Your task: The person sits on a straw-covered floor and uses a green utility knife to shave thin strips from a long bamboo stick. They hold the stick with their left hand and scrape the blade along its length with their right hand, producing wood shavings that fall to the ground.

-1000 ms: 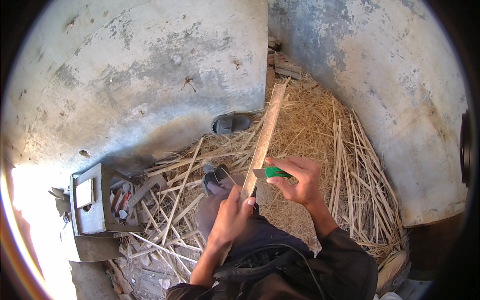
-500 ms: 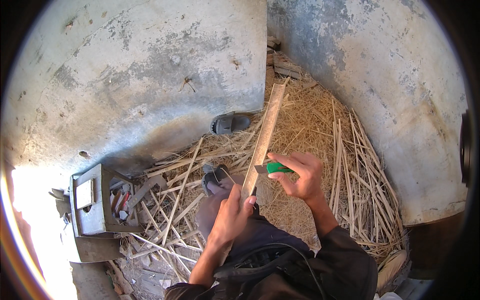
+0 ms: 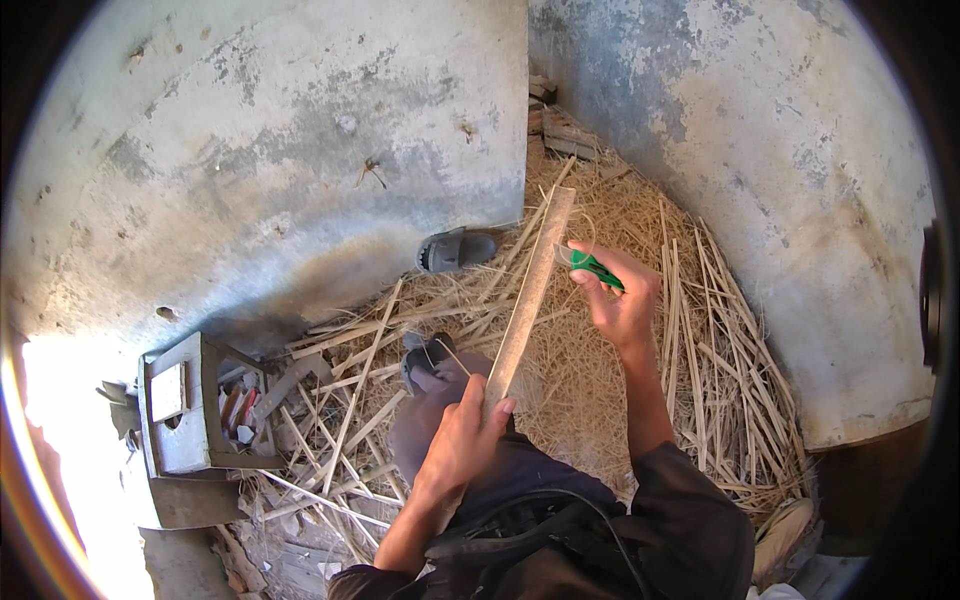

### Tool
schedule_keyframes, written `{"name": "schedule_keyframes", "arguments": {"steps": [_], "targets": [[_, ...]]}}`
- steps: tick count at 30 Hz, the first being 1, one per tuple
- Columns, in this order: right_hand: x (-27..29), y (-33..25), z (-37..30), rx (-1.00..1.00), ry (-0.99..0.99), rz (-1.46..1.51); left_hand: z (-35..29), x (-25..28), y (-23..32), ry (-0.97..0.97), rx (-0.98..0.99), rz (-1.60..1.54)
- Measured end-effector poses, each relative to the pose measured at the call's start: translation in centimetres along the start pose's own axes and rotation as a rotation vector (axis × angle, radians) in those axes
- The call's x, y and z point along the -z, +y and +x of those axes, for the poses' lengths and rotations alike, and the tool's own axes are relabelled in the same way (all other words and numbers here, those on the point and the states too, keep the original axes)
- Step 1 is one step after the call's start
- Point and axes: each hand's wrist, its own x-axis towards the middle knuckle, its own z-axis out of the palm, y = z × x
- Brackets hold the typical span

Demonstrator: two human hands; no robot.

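My left hand [image 3: 463,440] is closed around the near end of a long, flat bamboo strip [image 3: 531,300], which points away from me and tilts a little to the right. In my right hand [image 3: 628,300] is a utility knife [image 3: 597,268] with a green handle, pinched between thumb and fingers. Its blade lies against the right edge of the strip, toward the far end. A thin, curled shaving [image 3: 590,225] rises by the blade.
Shavings [image 3: 620,220] cover the floor ahead. Long split strips [image 3: 745,400] lie in a heap at right, with more strewn at left. A grey slipper [image 3: 456,250] lies by the worn wall [image 3: 300,150]. A wooden box [image 3: 190,400] with odds and ends stands at left.
My right hand has slid the utility knife away from me along the strip, toward its far end. A curled shaving now shows at the blade. My left hand keeps its hold.
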Motion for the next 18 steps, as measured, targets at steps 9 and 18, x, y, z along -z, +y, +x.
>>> {"name": "schedule_keyframes", "arguments": {"steps": [9,18], "targets": [[-0.1,0.7,0.1,-0.022,-0.072,0.170,-0.2,0.3,0.1,-0.017,-0.017,-0.097],[-0.3,0.1,0.4,-0.020,-0.073,0.110,-0.1,0.3,0.1,-0.007,0.007,-0.029]]}}
